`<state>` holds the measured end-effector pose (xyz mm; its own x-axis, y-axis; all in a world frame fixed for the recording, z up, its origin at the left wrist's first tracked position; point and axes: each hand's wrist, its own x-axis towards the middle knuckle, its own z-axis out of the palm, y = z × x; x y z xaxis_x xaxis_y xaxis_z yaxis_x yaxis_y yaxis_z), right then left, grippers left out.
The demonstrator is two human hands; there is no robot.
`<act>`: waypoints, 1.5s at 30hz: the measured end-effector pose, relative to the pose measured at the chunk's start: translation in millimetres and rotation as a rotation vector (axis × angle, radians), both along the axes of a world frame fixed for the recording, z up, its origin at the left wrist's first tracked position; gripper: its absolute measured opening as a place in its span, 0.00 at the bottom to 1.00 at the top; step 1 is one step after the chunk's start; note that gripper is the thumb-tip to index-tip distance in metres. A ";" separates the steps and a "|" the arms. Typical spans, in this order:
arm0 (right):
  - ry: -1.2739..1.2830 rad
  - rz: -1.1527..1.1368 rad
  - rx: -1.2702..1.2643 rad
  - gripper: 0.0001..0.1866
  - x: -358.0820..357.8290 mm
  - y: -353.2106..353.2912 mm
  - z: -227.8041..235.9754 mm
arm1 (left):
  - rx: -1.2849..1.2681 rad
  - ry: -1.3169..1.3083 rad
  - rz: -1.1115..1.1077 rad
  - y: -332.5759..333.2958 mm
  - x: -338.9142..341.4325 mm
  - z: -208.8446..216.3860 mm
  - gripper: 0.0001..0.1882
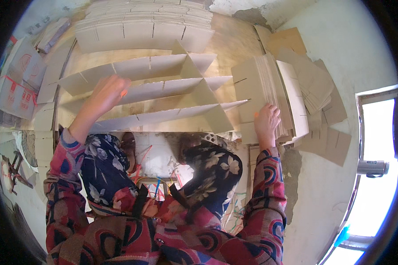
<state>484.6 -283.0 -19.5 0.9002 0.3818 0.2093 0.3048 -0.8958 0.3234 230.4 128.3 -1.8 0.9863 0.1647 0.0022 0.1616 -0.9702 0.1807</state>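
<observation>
Three long cardboard strips [163, 89] stand on edge across the table, joined by one slotted cross strip [191, 70] near their right ends. My left hand [107, 92] is above the left part of this divider grid with its fingers curled together. Whatever lies between those fingertips is hidden. At the right, my right hand [267, 121] bends its fingers over the near end of a stack of slotted cardboard strips [267, 81], thumb on the left side. An orange patch shows at the thumb of each hand.
A large pile of slotted strips [141, 33] lies at the table's far side. Loose cardboard pieces [314, 88] overlap at the far right. A printed carton [20, 84] stands at the left. My knees [212, 172] are under the near table edge.
</observation>
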 end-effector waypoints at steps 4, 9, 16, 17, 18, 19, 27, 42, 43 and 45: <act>-0.024 0.043 -0.110 0.11 13.0 -0.2 -2.4 | 0.109 -0.191 0.096 -16.3 0.1 14.1 0.14; 0.002 0.052 0.074 0.04 24.2 -4.8 -9.3 | -0.032 -0.446 0.070 -63.3 -23.3 22.6 0.20; -0.223 0.150 0.110 0.06 23.5 -21.6 10.2 | -0.178 -0.273 0.014 -84.1 -28.6 -14.9 0.13; -0.194 0.101 0.167 0.07 27.4 -25.7 18.9 | -0.191 -0.224 0.010 -81.3 -27.8 -20.0 0.11; -0.154 0.056 0.227 0.08 22.7 -17.1 30.1 | -0.181 -0.231 -0.024 -77.9 -27.4 -24.9 0.11; -0.103 0.043 0.362 0.10 20.1 -8.0 45.6 | -0.173 -0.238 -0.056 -73.1 -25.0 -29.3 0.10; 0.353 0.503 0.768 0.31 -66.5 94.8 136.3 | -0.293 -0.230 -0.117 -65.5 -9.1 -26.4 0.07; 0.588 0.854 0.776 0.30 -79.3 160.4 92.8 | -0.317 -0.287 -0.026 -78.3 -9.2 -36.5 0.07; 0.610 0.830 0.763 0.30 -78.2 161.3 95.1 | -0.326 -0.282 -0.026 -78.0 -8.9 -39.6 0.07; 0.554 0.812 0.739 0.30 -80.9 162.3 97.6 | -0.333 -0.300 -0.024 -74.8 -7.6 -44.1 0.07</act>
<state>403.7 -120.7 78.1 0.4924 0.8247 0.2783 0.7942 -0.2949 -0.5314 222.8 53.6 -45.9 0.9537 0.1817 0.2397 0.0322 -0.8540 0.5192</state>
